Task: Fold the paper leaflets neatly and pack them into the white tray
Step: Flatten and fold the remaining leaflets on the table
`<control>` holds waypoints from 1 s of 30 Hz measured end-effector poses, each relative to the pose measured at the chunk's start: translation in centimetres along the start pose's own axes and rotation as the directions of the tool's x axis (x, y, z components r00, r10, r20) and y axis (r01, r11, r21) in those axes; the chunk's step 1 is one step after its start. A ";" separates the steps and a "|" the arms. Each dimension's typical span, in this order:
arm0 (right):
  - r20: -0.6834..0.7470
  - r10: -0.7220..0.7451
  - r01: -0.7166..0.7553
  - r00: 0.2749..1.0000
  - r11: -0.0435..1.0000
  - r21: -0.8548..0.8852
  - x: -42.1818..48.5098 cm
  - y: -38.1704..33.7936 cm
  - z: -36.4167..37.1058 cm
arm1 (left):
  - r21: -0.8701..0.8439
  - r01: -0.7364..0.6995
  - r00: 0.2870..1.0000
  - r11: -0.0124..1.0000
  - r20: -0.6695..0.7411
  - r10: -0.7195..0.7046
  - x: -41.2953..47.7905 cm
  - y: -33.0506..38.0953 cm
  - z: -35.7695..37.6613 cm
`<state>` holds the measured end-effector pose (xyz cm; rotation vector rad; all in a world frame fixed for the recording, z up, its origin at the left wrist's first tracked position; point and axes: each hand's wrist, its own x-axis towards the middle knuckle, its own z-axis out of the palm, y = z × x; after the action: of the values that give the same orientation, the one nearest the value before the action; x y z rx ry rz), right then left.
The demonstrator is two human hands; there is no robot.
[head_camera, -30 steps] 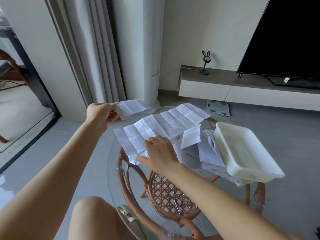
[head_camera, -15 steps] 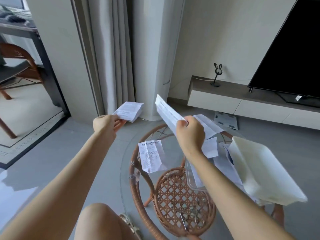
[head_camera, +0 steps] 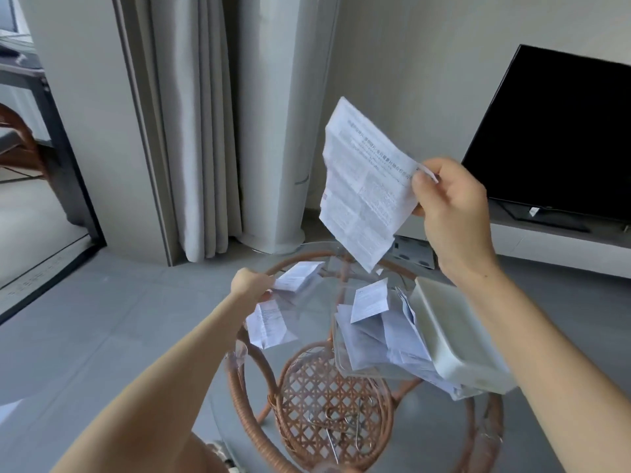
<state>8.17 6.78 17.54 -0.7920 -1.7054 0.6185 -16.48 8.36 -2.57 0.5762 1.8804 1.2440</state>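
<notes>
Glass table (head_camera: 309, 315), white tray (head_camera: 454, 336) atop loose leaflets (head_camera: 372, 336).

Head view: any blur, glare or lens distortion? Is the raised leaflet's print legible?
Head view: soft daylight, no hard shadows; wide-angle bowing tilts the curtain and TV edges; the leaflet in the right hand is slightly blurred, fine print unreadable; the glass top shows faint sheen, no strong glare; the left hand and its folded leaflet look soft.
</notes>
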 end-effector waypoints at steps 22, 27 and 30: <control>0.710 0.125 -0.254 0.693 0.964 0.078 -20.4 -0.2 -10.3 | 0.613 -0.717 0.693 0.332 0.572 0.440 -18.3 -8.4 -4.5; 0.672 0.246 -0.408 0.699 0.909 0.091 -19.6 0.7 -11.4 | 0.660 -0.741 0.668 0.121 0.710 0.223 -18.2 -10.4 -4.2; 0.651 0.347 -0.412 0.675 0.909 -0.058 -18.5 2.7 -10.0 | 0.588 -0.786 0.617 0.190 0.740 0.268 -18.1 -11.4 -4.4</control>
<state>21.60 -5.58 6.76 -0.9415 -2.1260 1.3927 -8.89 -11.98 -5.43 2.1597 1.7540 0.1593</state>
